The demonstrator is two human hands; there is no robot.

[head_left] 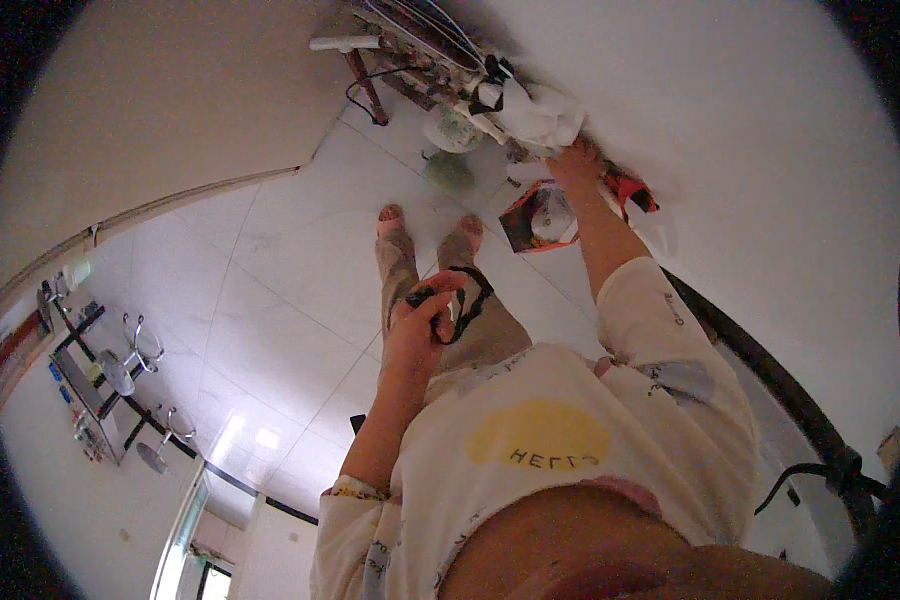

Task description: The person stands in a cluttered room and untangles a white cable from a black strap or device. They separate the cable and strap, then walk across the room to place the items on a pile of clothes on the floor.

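My left hand (428,308) is closed in front of my legs, holding a black strap (482,297) whose loop hangs out to the right. Stretched forward along the right-hand wall, my right hand (577,165) closes at the lower edge of a white plastic bag (540,112); its fingertips are partly hidden. Just below that hand stands an open red, orange and black bag (518,222) with something whitish inside. Two rounded things, one pale (454,130) and one green (450,172), perhaps melons, lie on the floor ahead of my feet.
A cluttered low rack (420,75) runs along the wall ahead, beside a brown post with a white top (362,70). Pale tiles (280,250) cover the floor. At far left are a table (85,370) and metal-framed chairs (120,372). A dark rail (770,380) lies to my right.
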